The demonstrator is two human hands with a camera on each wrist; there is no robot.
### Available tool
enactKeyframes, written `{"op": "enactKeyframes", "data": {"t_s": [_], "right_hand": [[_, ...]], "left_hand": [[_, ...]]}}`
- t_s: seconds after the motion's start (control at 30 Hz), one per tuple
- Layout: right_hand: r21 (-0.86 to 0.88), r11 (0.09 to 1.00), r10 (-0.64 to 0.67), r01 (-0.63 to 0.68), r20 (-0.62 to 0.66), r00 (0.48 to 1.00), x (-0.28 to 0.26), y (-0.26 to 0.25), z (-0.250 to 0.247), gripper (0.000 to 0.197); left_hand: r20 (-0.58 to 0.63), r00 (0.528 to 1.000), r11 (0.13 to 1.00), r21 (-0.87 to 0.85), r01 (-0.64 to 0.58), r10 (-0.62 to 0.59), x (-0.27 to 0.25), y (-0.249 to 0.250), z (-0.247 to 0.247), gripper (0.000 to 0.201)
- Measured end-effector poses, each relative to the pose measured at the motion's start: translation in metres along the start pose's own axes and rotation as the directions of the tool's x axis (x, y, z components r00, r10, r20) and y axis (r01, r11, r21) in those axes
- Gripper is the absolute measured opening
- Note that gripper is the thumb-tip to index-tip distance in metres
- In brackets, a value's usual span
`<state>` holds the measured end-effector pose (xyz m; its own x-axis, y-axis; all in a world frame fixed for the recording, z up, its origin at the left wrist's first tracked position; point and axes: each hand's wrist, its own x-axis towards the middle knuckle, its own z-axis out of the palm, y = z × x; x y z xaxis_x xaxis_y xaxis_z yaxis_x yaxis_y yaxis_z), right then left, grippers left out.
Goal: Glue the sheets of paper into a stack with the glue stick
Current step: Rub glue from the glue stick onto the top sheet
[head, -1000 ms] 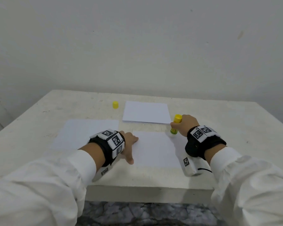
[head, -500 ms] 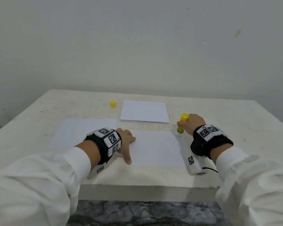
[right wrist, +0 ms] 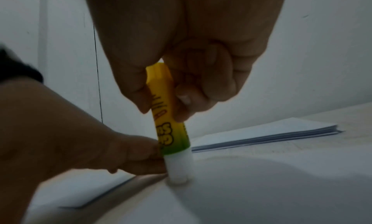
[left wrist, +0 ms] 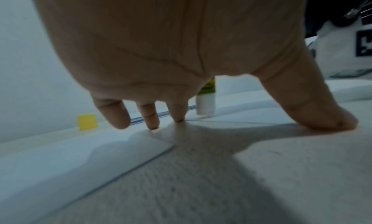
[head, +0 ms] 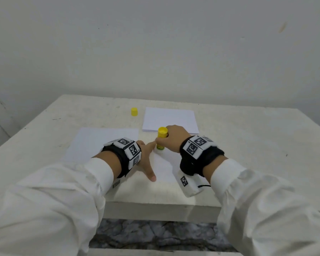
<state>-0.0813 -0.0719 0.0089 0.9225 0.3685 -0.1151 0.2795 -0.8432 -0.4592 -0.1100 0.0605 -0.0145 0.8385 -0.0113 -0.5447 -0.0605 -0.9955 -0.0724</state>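
Observation:
My right hand (head: 171, 138) grips the yellow-green glue stick (head: 162, 139) upright, its white tip pressed on the near sheet of paper (head: 164, 169) at the sheet's far left corner. In the right wrist view the glue stick (right wrist: 168, 117) stands tip down on the sheet, pinched between thumb and curled fingers. My left hand (head: 146, 157) lies spread with straight fingers, holding down that sheet's left edge; its fingertips (left wrist: 153, 124) touch the table and paper. A second single sheet (head: 100, 143) lies to the left. A stack of sheets (head: 169, 119) lies behind.
The yellow glue cap (head: 134, 111) stands on the table left of the stack, also seen in the left wrist view as the cap (left wrist: 87, 121). The white table (head: 257, 145) has its front edge close to my wrists; a plain wall rises behind.
My right hand has slid the glue stick leftward along the near sheet's far edge, from its right corner to beside my left hand's fingers. The left hand has stayed on the sheet.

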Motion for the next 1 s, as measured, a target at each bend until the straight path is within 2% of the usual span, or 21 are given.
{"op": "enactKeyframes", "data": {"t_s": [0.13, 0.4, 0.57, 0.63, 0.77, 1.0], "right_hand": [[-0.018, 1.0, 0.007, -0.008, -0.035, 0.999, 0.004, -0.001, 0.004, 0.031], [0.049, 0.996, -0.078, 0.076, 0.053, 0.996, -0.029, 0.001, 0.009, 0.033], [0.072, 0.991, -0.119, 0.112, 0.089, 0.989, -0.056, -0.005, 0.008, 0.029], [0.08, 0.991, -0.116, 0.108, 0.09, 0.989, -0.061, -0.006, 0.009, 0.029], [0.076, 0.991, -0.114, 0.107, 0.105, 0.988, -0.066, -0.004, 0.009, 0.031], [0.061, 0.994, -0.099, 0.093, 0.101, 0.99, -0.074, 0.008, 0.004, 0.031]], "left_hand": [[0.001, 1.0, 1.0, 0.012, -0.02, 0.02, -0.001, -0.001, 0.0, 0.138], [0.003, 0.998, 0.997, 0.03, -0.067, 0.067, -0.005, -0.003, 0.003, 0.125], [-0.007, 0.988, 0.986, 0.071, -0.151, 0.151, -0.012, 0.003, 0.0, 0.099], [-0.016, 0.984, 0.98, 0.087, -0.177, 0.179, -0.01, 0.003, 0.001, 0.102], [0.024, 0.99, 0.984, 0.107, -0.143, 0.141, 0.002, 0.0, 0.003, 0.124], [0.033, 0.99, 0.981, 0.139, -0.139, 0.136, 0.01, -0.001, 0.005, 0.129]]}}
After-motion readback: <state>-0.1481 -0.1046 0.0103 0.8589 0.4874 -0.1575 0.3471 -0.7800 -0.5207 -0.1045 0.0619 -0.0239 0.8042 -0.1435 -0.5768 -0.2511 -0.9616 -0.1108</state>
